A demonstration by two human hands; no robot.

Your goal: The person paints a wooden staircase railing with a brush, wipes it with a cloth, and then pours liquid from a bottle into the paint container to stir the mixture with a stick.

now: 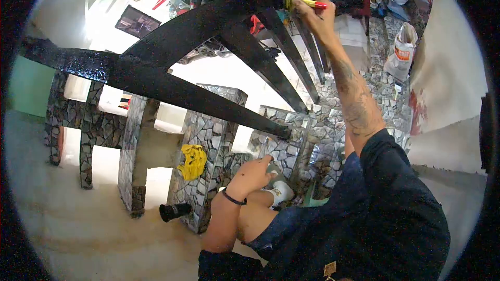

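Observation:
My right hand [314,11] is closed round a paintbrush [319,4] with a red and yellow handle. The brush's yellow head [289,0] touches the upper end of a black handrail [182,28]. Black slanted balusters [260,70] run down from the rail to the stone-patterned steps. My left hand [254,175] is low in front of my body, near my raised knee, with one finger stretched out; nothing shows in it.
A yellow cloth [192,162] lies on a stone-patterned ledge, with a black cup [175,212] beside it. A white sack [402,54] stands at the right by the wall. Another brush [398,89] lies on the stone floor. A screen [137,21] is below.

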